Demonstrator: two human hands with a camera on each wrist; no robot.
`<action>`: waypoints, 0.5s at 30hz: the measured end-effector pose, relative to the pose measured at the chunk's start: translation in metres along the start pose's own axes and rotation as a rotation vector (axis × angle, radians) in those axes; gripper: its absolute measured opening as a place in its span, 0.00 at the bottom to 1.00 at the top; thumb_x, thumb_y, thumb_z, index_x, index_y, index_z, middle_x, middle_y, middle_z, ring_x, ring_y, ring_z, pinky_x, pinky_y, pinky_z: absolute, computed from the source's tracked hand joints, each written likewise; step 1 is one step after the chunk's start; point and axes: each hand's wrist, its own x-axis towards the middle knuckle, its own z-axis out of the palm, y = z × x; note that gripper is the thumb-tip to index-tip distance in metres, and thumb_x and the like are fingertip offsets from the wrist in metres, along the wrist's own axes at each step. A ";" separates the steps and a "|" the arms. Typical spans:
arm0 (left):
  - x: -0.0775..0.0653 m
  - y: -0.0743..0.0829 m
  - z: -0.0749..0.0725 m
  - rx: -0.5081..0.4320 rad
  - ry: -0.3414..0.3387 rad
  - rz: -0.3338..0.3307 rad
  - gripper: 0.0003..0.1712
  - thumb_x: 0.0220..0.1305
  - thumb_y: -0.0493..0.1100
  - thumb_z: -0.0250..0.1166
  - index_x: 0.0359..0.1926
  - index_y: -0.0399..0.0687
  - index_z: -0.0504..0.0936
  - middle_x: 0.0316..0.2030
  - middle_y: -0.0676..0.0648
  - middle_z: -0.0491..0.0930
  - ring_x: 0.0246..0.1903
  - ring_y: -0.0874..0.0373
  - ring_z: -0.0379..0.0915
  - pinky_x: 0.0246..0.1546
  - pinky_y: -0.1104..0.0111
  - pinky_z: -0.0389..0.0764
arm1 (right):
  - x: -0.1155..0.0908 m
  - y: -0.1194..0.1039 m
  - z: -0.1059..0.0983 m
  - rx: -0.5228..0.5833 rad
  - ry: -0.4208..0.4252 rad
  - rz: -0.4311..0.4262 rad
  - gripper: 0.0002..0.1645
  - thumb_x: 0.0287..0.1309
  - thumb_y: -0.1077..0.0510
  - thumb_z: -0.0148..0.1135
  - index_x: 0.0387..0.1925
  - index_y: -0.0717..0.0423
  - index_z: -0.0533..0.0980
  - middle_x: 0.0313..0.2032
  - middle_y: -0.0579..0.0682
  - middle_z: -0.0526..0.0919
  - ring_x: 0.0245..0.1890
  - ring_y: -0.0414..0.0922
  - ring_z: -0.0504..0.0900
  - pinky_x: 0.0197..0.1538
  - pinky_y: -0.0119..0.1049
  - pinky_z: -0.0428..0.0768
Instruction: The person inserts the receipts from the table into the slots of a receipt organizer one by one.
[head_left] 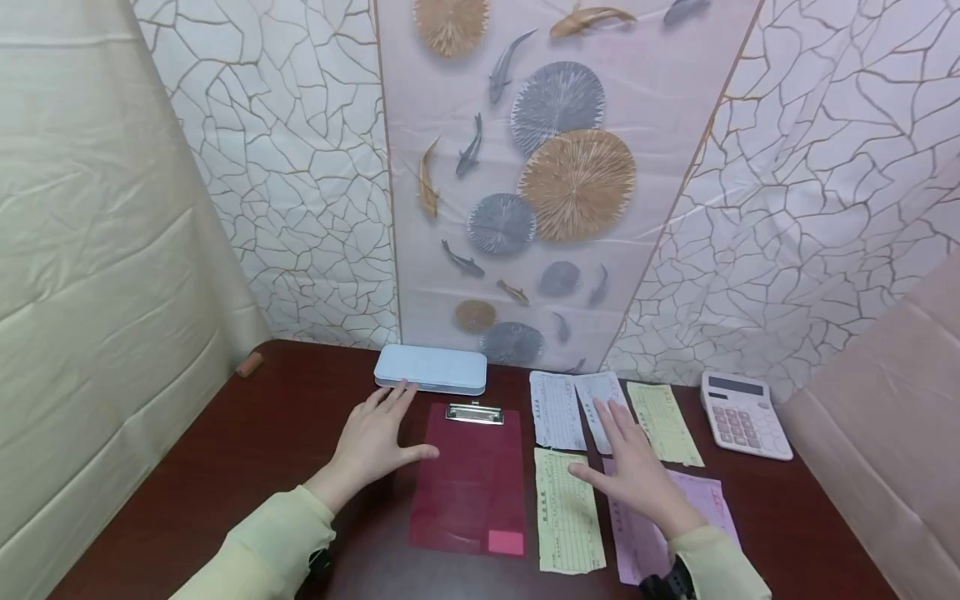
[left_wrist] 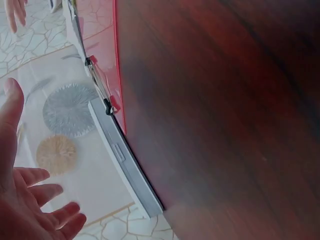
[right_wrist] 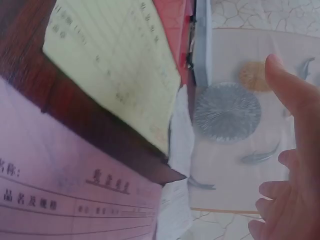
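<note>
Plainly 2 hands [head_left: 373,437] [head_left: 636,473], each grip spread wide, 1 clipboard [head_left: 468,492], 2 yellow slips [head_left: 567,525] [head_left: 667,423]

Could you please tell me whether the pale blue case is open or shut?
Shut: the pale blue case shows its lid flat, without visible gap.

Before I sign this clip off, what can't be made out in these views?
Pink slip: head view, partly covered by the right hand.
Front yellow slip: head view, print too small to read.
Pale blue case: head view, closed, so its inside is hidden.
Left hand: left wrist view, cut off by the left and bottom edges.
</note>
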 end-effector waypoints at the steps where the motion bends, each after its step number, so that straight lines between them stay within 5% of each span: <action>1: 0.001 0.001 0.001 -0.004 0.005 0.001 0.59 0.42 0.73 0.67 0.69 0.45 0.63 0.64 0.43 0.70 0.59 0.41 0.65 0.55 0.48 0.70 | 0.001 0.001 0.002 0.018 -0.006 0.006 0.61 0.49 0.33 0.66 0.74 0.54 0.47 0.71 0.67 0.49 0.70 0.67 0.47 0.64 0.68 0.53; 7: 0.010 0.007 0.009 -0.043 -0.012 -0.005 0.50 0.44 0.71 0.69 0.62 0.46 0.74 0.50 0.46 0.81 0.49 0.46 0.71 0.48 0.54 0.75 | 0.008 0.008 0.010 0.077 -0.065 0.052 0.59 0.51 0.34 0.64 0.73 0.57 0.48 0.70 0.66 0.51 0.69 0.66 0.50 0.63 0.66 0.57; 15: 0.027 0.018 0.018 -0.077 -0.077 0.031 0.39 0.50 0.67 0.67 0.57 0.48 0.79 0.38 0.45 0.85 0.42 0.51 0.71 0.44 0.59 0.76 | 0.020 0.017 0.013 0.118 -0.103 0.090 0.55 0.54 0.34 0.62 0.71 0.61 0.52 0.69 0.66 0.55 0.68 0.65 0.55 0.65 0.62 0.60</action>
